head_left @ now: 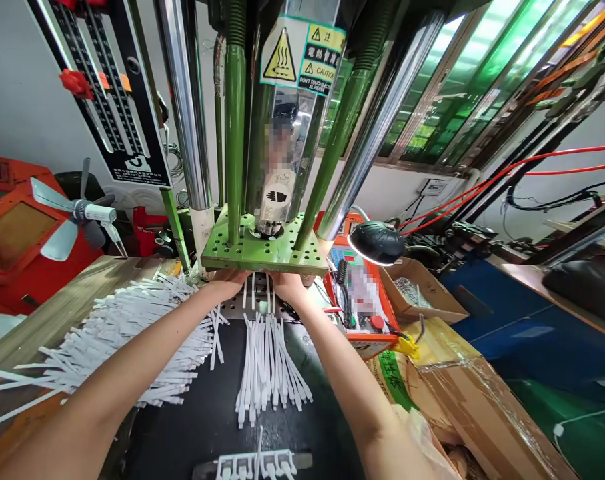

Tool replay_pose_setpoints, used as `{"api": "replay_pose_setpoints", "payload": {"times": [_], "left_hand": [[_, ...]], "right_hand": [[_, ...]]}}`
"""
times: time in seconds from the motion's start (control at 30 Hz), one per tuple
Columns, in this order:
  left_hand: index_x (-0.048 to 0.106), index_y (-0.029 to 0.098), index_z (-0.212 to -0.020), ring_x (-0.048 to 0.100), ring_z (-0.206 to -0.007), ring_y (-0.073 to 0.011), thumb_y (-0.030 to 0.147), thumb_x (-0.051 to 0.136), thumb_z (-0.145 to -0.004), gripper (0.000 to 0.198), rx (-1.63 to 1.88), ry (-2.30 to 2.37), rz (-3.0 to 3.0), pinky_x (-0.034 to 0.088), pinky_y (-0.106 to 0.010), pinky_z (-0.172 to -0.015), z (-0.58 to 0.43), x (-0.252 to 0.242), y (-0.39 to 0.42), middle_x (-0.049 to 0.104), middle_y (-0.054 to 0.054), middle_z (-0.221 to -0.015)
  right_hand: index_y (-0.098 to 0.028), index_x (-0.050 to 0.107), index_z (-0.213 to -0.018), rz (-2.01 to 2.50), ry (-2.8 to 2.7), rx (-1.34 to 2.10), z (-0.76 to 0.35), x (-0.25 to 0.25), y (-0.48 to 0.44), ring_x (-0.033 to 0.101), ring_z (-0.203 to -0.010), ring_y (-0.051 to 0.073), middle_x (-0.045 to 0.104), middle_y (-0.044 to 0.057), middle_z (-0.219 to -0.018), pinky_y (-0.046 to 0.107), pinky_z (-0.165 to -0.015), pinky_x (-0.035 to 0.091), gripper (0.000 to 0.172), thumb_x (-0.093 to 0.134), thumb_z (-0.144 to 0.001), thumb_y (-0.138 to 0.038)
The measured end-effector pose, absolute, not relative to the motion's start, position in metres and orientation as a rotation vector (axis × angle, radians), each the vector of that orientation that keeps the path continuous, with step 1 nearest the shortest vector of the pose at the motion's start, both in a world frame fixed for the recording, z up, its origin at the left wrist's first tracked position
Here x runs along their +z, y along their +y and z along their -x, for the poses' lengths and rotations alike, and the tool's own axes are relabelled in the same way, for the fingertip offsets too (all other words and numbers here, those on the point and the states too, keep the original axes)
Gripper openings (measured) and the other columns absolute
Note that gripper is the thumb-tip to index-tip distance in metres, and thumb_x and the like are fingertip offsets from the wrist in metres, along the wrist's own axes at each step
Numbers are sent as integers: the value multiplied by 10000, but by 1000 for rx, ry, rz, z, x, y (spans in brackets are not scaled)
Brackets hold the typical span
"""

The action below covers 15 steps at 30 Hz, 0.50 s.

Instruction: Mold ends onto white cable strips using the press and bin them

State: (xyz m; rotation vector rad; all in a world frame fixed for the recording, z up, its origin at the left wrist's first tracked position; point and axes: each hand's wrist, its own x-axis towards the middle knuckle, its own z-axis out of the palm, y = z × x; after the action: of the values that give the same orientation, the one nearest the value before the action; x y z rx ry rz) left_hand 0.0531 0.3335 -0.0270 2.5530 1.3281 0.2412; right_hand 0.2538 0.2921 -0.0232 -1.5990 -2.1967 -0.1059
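Two bare forearms come closest to me, stretching toward the green plate. Between them, well in front of the plate, lies one white rack with a single strip across it. One left hand and one right hand reach in under the plate's front edge, near its middle. Their fingers are hidden there; I can't tell if they are spread, pressed together or pinching anything. I count four white strips showing between the hands, just below the plate's edge.

Nearer me than the plate, one fanned bunch of strips lies on the black top; they overlap too much to count. Left of the plate spreads one big pile, likewise beyond counting.

Two thick green rods stand on the plate, and two chrome columns rise outside them. One warning label is above its middle. Just right of the plate are one black lamp and one red control box; farther right, two cartons. Well left of it stands one fan.
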Motion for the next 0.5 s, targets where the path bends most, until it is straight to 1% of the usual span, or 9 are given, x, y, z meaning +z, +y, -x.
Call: {"api": "replay_pose_setpoints", "payload": {"times": [0.1, 0.17, 0.2, 0.23, 0.27, 0.33, 0.37, 0.43, 0.5], "left_hand": [[486, 201, -1420, 540, -1269, -305, 248, 468, -992, 431, 262, 1340, -2565, 445, -521, -1067, -50, -12, 316, 543, -157, -1392], [418, 186, -1481, 474, -1347, -307, 158, 380, -976, 507, 314, 1314, -2571, 419, -478, -1106, -35, -9, 285, 479, -161, -1466], [401, 185, -1493, 445, -1374, -290, 153, 343, -978, 519, 328, 1284, -2567, 411, -443, -1122, -23, -12, 262, 446, -144, -1499], [388, 194, -1500, 432, -1387, -262, 168, 310, -991, 516, 351, 1240, -2571, 413, -404, -1128, -9, -17, 235, 421, -119, -1522], [450, 208, -1461, 455, -1369, -243, 217, 301, -1011, 474, 344, 1191, -2572, 424, -380, -1123, 7, -25, 205, 451, -95, -1503], [505, 241, -1414, 479, -1345, -233, 314, 352, -1031, 418, 442, 1072, -2649, 422, -377, -1125, 43, -43, 141, 480, -72, -1477], [493, 252, -1422, 475, -1347, -240, 341, 389, -1029, 417, 499, 1028, -2724, 418, -384, -1122, 61, -51, 111, 498, -71, -1460], [429, 227, -1475, 433, -1378, -298, 481, 449, -1001, 538, 479, 988, -2830, 360, -449, -1153, 92, -63, 62, 484, -105, -1471], [372, 208, -1512, 394, -1401, -352, 524, 501, -967, 643, 372, 1045, -2885, 300, -510, -1175, 111, -72, 32, 433, -141, -1509]], "right_hand": [[-175, 632, -1279, 1590, -2207, -102, -259, -21, 269, 567, -1202, 290, 652, 136, -1218, 452, -1030, 464, 385, 467, -939, -100], [-153, 627, -1280, 1595, -2203, -88, -271, -29, 234, 576, -1189, 293, 620, 167, -1258, 457, -1008, 483, 400, 488, -913, -77], [-148, 636, -1262, 1597, -2192, -73, -280, -36, 210, 580, -1183, 287, 608, 175, -1268, 453, -998, 493, 379, 483, -920, -86], [-150, 651, -1231, 1584, -2175, -54, -289, -45, 183, 584, -1177, 280, 603, 175, -1269, 449, -989, 503, 343, 478, -937, -112], [-163, 666, -1197, 1567, -2154, -28, -299, -55, 152, 587, -1175, 273, 604, 167, -1266, 449, -986, 510, 307, 477, -956, -148], [-196, 679, -1150, 1531, -2106, 46, -317, -72, 86, 589, -1178, 266, 608, 146, -1264, 456, -981, 521, 250, 503, -976, -230], [-209, 674, -1155, 1523, -2096, 90, -324, -78, 53, 583, -1189, 267, 604, 140, -1272, 462, -983, 522, 240, 527, -977, -274], [-226, 646, -1215, 1522, -2140, 169, -333, -83, -1, 549, -1240, 293, 581, 142, -1315, 503, -1004, 504, 309, 586, -957, -385], [-227, 588, -1323, 1537, -2247, 218, -335, -83, -35, 483, -1312, 340, 529, 163, -1388, 567, -1048, 450, 499, 651, -901, -486]]}}
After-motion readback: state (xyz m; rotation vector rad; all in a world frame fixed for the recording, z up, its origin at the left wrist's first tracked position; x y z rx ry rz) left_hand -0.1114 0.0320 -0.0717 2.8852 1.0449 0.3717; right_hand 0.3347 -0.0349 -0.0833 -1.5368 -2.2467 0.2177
